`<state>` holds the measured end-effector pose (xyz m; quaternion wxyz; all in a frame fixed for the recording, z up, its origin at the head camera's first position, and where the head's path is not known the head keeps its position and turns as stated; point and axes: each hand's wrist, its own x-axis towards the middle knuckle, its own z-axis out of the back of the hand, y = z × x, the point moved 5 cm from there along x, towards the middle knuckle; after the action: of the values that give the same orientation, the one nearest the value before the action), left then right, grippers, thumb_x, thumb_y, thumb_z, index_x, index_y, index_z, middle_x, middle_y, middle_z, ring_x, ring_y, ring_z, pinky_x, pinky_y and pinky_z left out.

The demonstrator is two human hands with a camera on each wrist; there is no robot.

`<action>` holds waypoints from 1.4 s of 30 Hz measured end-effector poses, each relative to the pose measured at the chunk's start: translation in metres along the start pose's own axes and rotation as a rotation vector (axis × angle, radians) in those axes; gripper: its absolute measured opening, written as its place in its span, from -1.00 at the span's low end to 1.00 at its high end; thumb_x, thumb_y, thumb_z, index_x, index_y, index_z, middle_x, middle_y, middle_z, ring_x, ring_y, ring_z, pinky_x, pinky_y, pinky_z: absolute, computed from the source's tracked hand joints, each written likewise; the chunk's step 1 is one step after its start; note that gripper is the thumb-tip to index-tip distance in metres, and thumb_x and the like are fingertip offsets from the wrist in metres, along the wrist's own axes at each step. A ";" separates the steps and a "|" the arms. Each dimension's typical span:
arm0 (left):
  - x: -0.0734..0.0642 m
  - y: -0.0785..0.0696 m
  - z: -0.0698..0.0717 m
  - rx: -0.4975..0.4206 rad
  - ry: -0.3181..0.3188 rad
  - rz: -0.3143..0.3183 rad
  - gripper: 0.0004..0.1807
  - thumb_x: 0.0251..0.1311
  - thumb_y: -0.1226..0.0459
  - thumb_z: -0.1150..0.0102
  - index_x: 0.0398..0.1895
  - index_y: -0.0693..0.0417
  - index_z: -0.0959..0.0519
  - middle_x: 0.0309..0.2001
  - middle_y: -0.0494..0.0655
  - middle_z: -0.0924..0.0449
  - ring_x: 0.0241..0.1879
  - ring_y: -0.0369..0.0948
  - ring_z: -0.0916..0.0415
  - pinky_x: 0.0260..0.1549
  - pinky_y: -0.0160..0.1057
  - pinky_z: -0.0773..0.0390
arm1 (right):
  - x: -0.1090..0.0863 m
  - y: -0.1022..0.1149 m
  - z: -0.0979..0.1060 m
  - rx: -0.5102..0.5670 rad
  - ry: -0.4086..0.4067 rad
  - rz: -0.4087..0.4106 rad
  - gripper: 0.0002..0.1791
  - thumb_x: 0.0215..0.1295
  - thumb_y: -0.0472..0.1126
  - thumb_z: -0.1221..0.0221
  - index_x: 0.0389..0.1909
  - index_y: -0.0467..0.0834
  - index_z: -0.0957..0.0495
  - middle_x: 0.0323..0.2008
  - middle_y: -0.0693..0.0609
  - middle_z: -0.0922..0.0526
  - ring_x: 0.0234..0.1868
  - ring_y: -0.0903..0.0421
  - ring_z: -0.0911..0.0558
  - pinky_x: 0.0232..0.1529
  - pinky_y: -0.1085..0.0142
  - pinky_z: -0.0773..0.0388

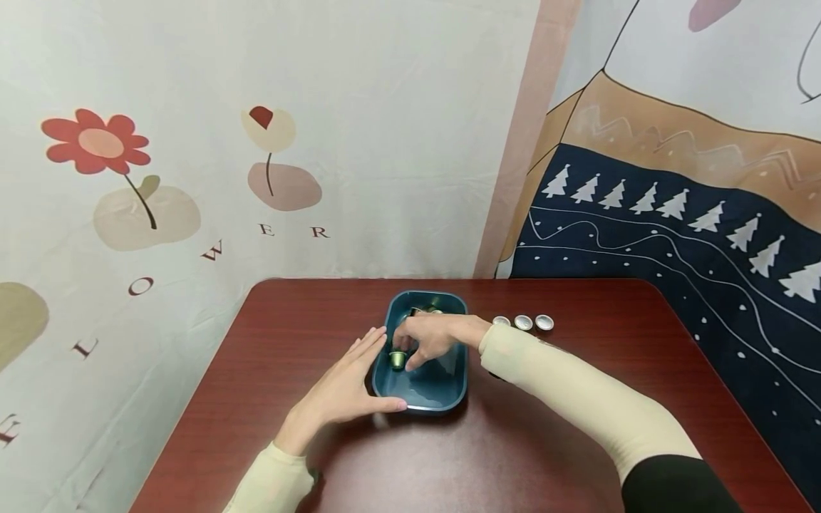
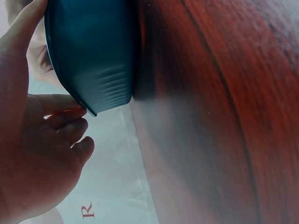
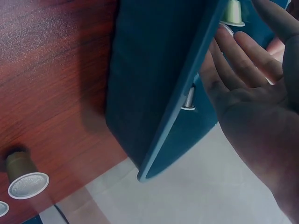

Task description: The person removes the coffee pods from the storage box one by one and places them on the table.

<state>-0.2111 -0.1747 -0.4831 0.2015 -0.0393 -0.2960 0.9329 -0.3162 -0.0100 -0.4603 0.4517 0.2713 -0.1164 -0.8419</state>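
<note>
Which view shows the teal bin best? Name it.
The head view: most of the teal bin, rim and inside, shows. The left wrist gives mainly outer wall; the right wrist, outer wall and partial inside.

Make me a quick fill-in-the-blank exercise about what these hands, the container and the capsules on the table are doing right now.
1. The left hand has its ____ at the near edge of the blue-green container.
2. On the table, ____ capsules show in a row beside the container.
3. Inside it, the capsule by the thumb of the right hand is coloured ____.

Missing words: thumb; three; green.
</note>
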 end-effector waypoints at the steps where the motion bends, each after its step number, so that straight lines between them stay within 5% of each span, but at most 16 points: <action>1: 0.000 0.000 0.000 0.000 0.000 0.001 0.42 0.13 -0.42 -0.60 0.83 0.20 -0.17 0.87 0.00 -0.06 0.88 0.11 0.03 0.82 0.29 -0.08 | 0.001 0.000 -0.001 -0.004 0.003 0.001 -0.45 0.53 -0.01 -0.49 0.44 -0.08 -0.67 0.28 -0.01 -0.80 0.29 0.09 -0.75 0.39 0.13 -0.77; 13: 0.002 0.002 -0.001 0.007 0.008 -0.003 0.43 0.13 -0.40 -0.61 0.83 0.23 -0.15 0.87 0.03 -0.05 0.88 0.10 0.05 0.85 0.24 -0.04 | 0.012 -0.001 -0.008 -0.054 -0.022 0.029 -0.47 0.49 0.00 -0.52 0.35 -0.13 -0.71 0.09 0.00 -0.87 0.01 0.22 -0.78 0.14 0.28 -0.78; 26: 0.001 0.001 0.000 0.002 0.000 -0.003 0.43 0.12 -0.40 -0.62 0.82 0.24 -0.17 0.87 0.02 -0.06 0.88 0.11 0.03 0.83 0.25 -0.08 | 0.016 0.001 -0.017 -0.038 -0.047 0.036 -0.48 0.50 0.00 -0.51 0.36 -0.11 -0.71 -0.25 0.11 -0.76 -0.30 0.29 -0.63 -0.21 0.43 -0.58; 42: 0.001 0.001 0.000 0.003 -0.003 0.000 0.43 0.12 -0.39 -0.62 0.82 0.23 -0.15 0.87 0.01 -0.07 0.88 0.11 0.03 0.84 0.25 -0.08 | 0.017 0.005 -0.023 -0.106 -0.098 0.081 -0.83 0.52 -0.05 -0.48 -0.01 0.00 -0.81 -0.32 0.17 -0.75 -0.34 0.31 -0.62 -0.30 0.44 -0.55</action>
<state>-0.2124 -0.1751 -0.4837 0.2013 -0.0377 -0.2950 0.9333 -0.3074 -0.0257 -0.4833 0.4929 0.2008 -0.1046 -0.8401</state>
